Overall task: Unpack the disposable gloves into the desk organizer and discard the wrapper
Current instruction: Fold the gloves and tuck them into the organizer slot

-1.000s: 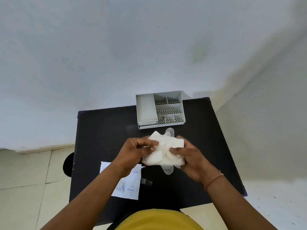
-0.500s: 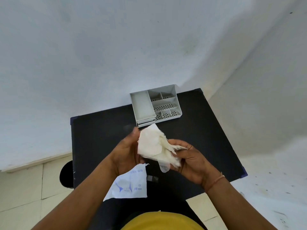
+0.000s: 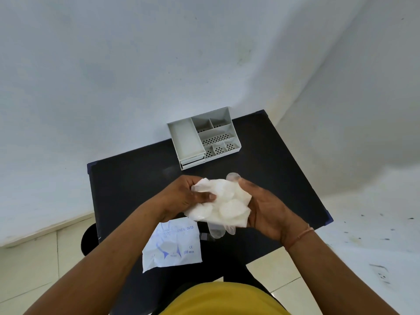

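Both hands hold a bundle of translucent white disposable gloves (image 3: 225,204) above the middle of the black table (image 3: 127,178). My left hand (image 3: 184,197) grips the bundle's left side with the thumb across it. My right hand (image 3: 266,208) cups its right side from below. A few loose glove fingers hang under the bundle. The white wrapper (image 3: 173,246), printed in blue, lies flat at the table's near edge, below my left wrist. The white desk organizer (image 3: 185,139) stands at the table's far edge, its compartments showing nothing inside.
The table stands in a corner between two pale walls. Tiled floor shows to the left and at the near right. A dark round object (image 3: 89,239) sits on the floor by the table's left side.
The glove bundle has been turned and flattened between both hands, and my right hand now cups it from the right. The view has shifted slightly.
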